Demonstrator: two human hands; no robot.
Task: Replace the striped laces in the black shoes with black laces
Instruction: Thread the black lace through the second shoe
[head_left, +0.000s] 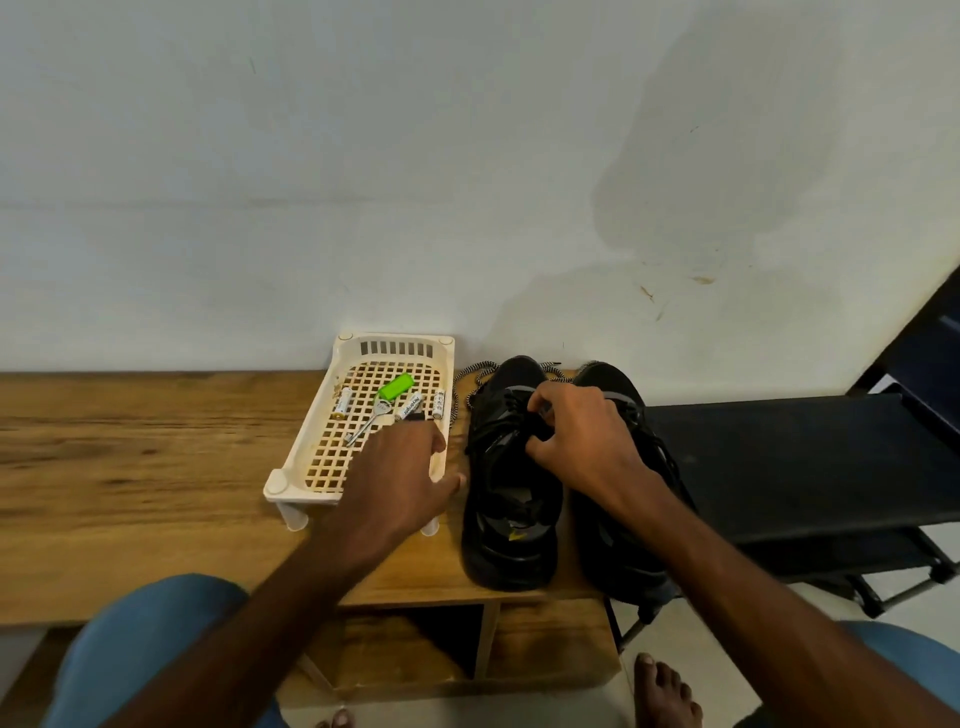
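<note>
Two black shoes (511, 545) stand just right of the cream basket (306, 447), toes to the wall. Your right hand (582, 436) curls over the shoe nearer the basket, thumb and fingers pinching its black lace (498, 415). Your left hand (400, 467) stretches flat over the basket, holding nothing. Striped laces (470, 379) trail by the basket's far right corner.

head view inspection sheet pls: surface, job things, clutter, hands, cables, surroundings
surface: wooden bench
job's things: two black shoes side by side, black laces in them; striped laces loose behind the toes
clutter: cream basket holding batteries, green stick, key
hands: left hand open over the basket's near corner; right hand pinches black laces on the shoe nearer the basket
cables: nothing seen
surroundings: white wall, black rack at right
</note>
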